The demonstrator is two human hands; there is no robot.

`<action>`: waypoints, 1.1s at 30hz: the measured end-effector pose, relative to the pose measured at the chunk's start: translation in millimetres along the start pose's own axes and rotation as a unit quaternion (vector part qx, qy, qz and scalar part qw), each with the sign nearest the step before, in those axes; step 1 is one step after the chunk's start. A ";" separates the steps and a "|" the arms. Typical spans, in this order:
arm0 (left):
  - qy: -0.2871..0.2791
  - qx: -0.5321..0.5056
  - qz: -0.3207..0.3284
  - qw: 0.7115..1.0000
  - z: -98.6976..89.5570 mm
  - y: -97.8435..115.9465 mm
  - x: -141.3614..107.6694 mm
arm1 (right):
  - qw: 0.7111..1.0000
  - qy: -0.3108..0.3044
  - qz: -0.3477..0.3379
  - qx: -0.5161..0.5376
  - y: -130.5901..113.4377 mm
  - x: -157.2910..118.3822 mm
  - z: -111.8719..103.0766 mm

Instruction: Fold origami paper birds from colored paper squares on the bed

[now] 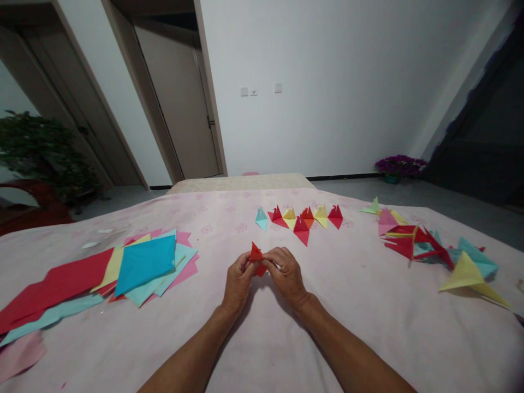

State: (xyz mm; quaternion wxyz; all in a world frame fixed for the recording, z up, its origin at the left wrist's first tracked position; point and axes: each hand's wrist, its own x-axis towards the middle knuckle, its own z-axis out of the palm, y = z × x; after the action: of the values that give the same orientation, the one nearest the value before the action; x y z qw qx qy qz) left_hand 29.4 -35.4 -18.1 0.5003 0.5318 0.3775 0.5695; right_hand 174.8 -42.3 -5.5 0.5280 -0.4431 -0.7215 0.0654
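A small orange-red folded paper piece [256, 252] is held in the middle of the table, pinched from both sides. My left hand [238, 279] grips its left side between thumb and fingers. On its right side, my right hand [285, 272] pinches it the same way, hiding part of the folds. Beyond my hands stands a group of small folded paper birds in red, yellow, orange and light blue, among them a red paper bird [302, 229] nearest to me and a light blue folded piece [261, 218] at the left end.
Stacked coloured paper sheets [147, 265] lie at the left, beside red paper [61, 286]. A heap of larger folded paper pieces [417, 243] lies at the right, with a yellow one [466, 275] in front. The pink patterned tablecloth [229, 349] covers the table.
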 end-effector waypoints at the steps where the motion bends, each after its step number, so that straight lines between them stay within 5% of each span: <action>1: 0.004 0.005 0.004 1.000 0.0 0.3 0.0 | 1.000 -0.001 0.004 0.002 0.0 -0.6 0.5; 14: 0.000 0.052 0.029 0.998 -0.8 -3.4 -1.5 | 0.997 0.060 0.036 0.014 -8.8 -3.2 2.2; 33: 0.016 0.038 0.018 0.999 -0.2 3.5 -0.9 | 0.998 -0.018 0.061 -0.022 -10.0 -3.5 3.0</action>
State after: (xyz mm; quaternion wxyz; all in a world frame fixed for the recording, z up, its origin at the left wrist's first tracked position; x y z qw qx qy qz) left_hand 28.5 -37.0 -15.0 0.4635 0.5477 0.3975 0.5720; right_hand 166.8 -49.7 -3.6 0.5000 -0.4966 -0.7038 0.0901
